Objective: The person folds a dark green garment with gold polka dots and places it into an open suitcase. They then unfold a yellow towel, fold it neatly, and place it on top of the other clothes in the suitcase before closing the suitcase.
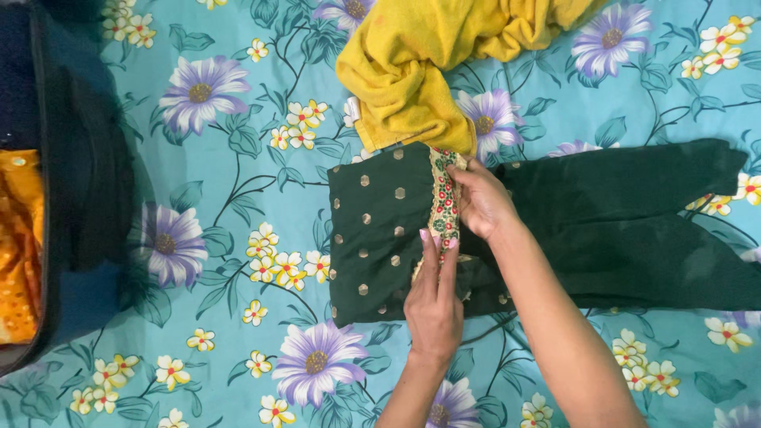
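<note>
— Head view: what's under your fingers?

— A folded dark green cloth garment with gold dots (380,230), flat on the bed. My left hand (434,305) lies on it, fingers straight and unclenched, tips on its floral embroidered trim strip (445,206). My right hand (479,198) pinches that strip's upper end.

— And around them?

— Just beyond my right fingertips, a crumpled yellow towel (420,71) overlaps the garment. Underneath lies the turquoise floral bedsheet (238,317). Well off past my left hand, an open dark suitcase (79,182) holds orange fabric (17,246).
</note>
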